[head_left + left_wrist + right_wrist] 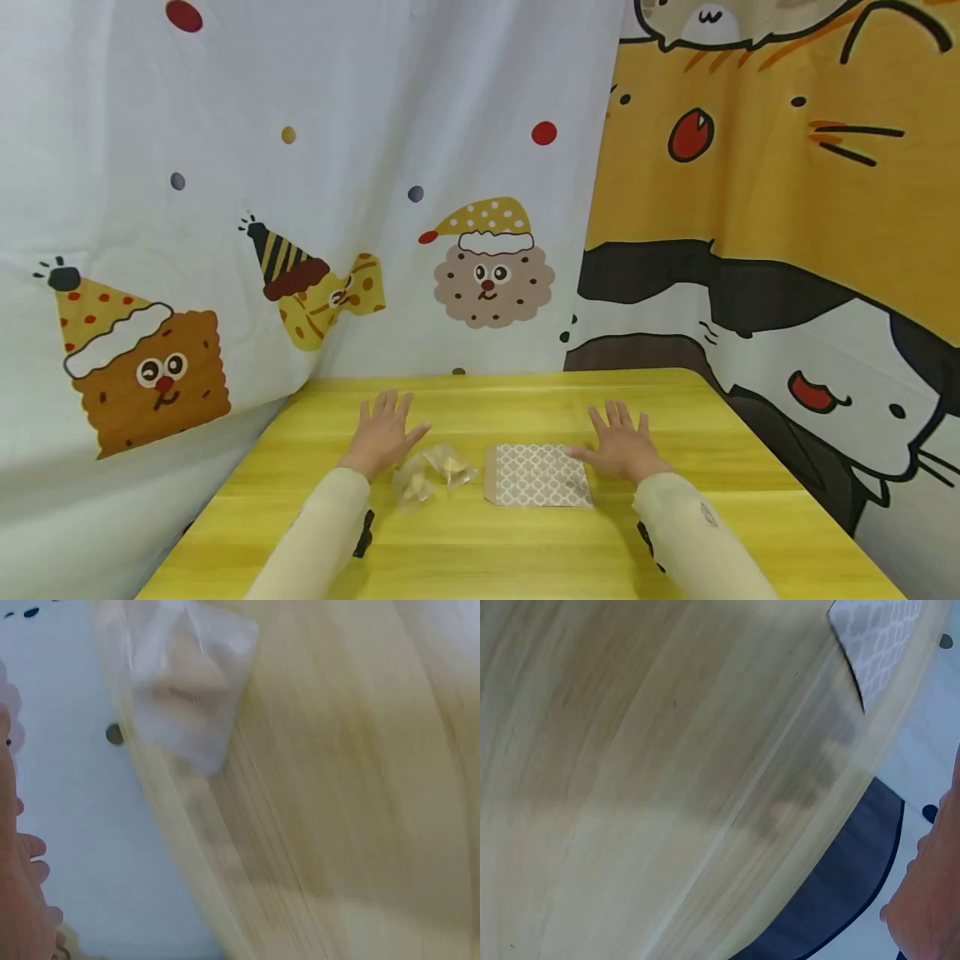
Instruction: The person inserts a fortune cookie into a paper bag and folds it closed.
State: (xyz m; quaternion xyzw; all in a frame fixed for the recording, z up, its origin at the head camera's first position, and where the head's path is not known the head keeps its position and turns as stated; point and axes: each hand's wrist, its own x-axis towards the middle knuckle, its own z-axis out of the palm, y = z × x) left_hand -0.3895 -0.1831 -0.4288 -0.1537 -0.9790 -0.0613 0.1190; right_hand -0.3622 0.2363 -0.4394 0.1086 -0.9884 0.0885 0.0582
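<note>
Two small clear plastic packets with pale yellowish pieces inside lie on the table, just right of my left hand. What the pieces are cannot be made out. The left hand has its fingers spread and holds nothing. A flat paper bag with a grey-and-white lattice print and a plain tan strip at its left end lies near the middle. My right hand is spread at the bag's right end, its thumb over the edge; whether it touches cannot be told. One packet also shows in the left wrist view.
The table has a yellow wood-grain top. Behind it hangs a white curtain with cartoon biscuits, and an orange cartoon-cat cloth hangs at the right. Both fall close to the table's edges.
</note>
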